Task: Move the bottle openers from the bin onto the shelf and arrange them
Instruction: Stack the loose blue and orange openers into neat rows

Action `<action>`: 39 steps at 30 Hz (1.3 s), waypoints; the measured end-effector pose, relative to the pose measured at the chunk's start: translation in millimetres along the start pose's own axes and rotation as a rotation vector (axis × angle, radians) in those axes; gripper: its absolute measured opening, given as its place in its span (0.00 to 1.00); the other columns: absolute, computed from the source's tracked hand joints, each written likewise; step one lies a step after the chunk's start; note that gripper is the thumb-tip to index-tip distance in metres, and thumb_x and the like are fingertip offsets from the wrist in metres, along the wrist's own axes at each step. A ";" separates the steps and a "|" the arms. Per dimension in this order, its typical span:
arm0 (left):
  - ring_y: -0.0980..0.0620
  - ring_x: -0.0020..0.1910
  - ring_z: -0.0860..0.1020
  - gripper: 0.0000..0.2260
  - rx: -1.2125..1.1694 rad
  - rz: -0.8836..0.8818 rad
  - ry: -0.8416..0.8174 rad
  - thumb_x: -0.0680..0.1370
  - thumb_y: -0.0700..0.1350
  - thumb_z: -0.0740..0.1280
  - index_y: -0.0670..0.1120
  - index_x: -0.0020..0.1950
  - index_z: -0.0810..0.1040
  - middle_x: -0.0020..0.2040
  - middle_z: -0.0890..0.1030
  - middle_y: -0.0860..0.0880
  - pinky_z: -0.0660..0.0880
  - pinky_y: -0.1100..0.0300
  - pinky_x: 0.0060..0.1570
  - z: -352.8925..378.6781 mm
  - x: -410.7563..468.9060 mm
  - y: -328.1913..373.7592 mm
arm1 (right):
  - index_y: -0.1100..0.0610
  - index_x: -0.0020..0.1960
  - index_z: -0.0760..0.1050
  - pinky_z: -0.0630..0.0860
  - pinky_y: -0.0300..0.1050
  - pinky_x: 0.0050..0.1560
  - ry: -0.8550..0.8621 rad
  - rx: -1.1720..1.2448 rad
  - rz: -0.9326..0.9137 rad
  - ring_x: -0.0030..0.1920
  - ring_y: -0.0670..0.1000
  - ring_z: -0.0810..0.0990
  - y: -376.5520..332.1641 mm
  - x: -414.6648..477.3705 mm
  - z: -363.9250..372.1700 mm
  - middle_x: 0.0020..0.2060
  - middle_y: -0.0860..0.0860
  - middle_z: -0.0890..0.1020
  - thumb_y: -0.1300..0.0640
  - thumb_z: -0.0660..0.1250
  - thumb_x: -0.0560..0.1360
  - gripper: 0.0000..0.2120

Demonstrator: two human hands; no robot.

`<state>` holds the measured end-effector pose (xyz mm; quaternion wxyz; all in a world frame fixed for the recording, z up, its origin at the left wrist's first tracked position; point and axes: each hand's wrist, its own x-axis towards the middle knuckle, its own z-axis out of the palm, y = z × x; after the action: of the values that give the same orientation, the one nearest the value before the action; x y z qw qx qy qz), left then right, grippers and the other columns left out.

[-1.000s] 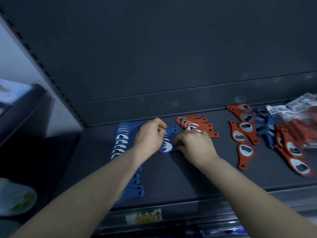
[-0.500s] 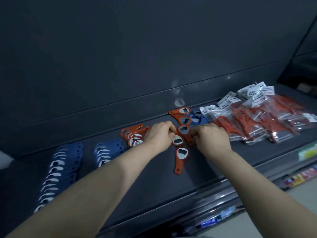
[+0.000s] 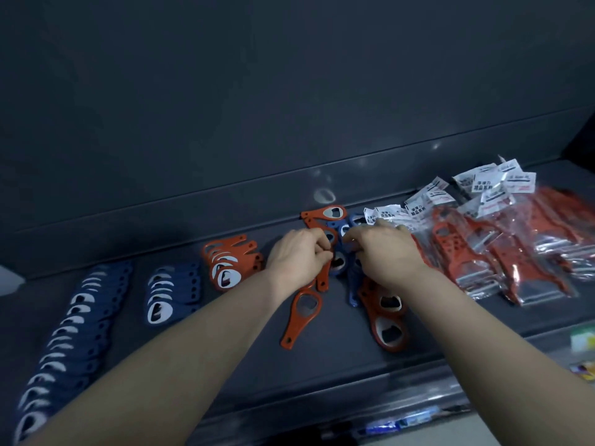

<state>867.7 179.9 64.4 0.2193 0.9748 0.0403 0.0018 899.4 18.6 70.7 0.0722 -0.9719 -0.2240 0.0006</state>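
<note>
On the dark shelf (image 3: 244, 355) lies a loose heap of orange and blue bottle openers (image 3: 335, 230) at the centre. My left hand (image 3: 297, 259) has its fingers curled on an orange opener (image 3: 325, 278) in that heap. My right hand (image 3: 383, 252) reaches into the same heap, its fingertips curled among blue openers (image 3: 352, 284). One orange opener (image 3: 301, 313) lies alone in front of my left hand. Two more orange openers (image 3: 388, 320) lie under my right wrist. Neat rows stand to the left: a long blue row (image 3: 67, 336), a short blue row (image 3: 170, 294), an orange row (image 3: 230, 262).
Bagged orange openers with white labels (image 3: 502, 243) are piled at the right of the shelf. The shelf's back wall (image 3: 289, 123) rises close behind the heap. A price rail with tags (image 3: 582, 342) runs along the front edge.
Both hands moved from the short blue row to the mixed heap at the right. The view swung right and now shows the bagged openers.
</note>
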 end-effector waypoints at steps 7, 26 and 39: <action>0.50 0.57 0.73 0.18 0.156 0.005 0.028 0.70 0.56 0.74 0.51 0.56 0.77 0.54 0.78 0.52 0.70 0.57 0.49 7.5 6.0 17.0 | 0.44 0.60 0.74 0.65 0.51 0.58 -0.029 -0.052 0.027 0.62 0.53 0.70 26.1 -3.4 -0.7 0.58 0.48 0.76 0.47 0.66 0.72 0.16; 0.53 0.49 0.76 0.15 0.045 0.026 -0.032 0.70 0.57 0.73 0.54 0.54 0.78 0.46 0.79 0.54 0.73 0.57 0.45 18.0 -12.6 35.7 | 0.57 0.56 0.69 0.70 0.50 0.47 0.058 0.266 0.158 0.54 0.61 0.78 25.1 -12.9 -0.1 0.52 0.59 0.80 0.49 0.60 0.78 0.13; 0.56 0.32 0.74 0.11 -0.623 -0.184 0.046 0.70 0.41 0.76 0.49 0.34 0.76 0.31 0.76 0.53 0.74 0.60 0.39 1.5 -0.6 36.7 | 0.53 0.56 0.68 0.64 0.48 0.41 0.296 0.351 0.135 0.50 0.60 0.78 10.5 -22.3 -24.3 0.47 0.54 0.82 0.47 0.56 0.80 0.11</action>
<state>870.0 146.2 78.8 0.5055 0.8527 0.1309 0.0161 884.7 -3.9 92.5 0.2720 -0.9468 -0.1418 -0.0979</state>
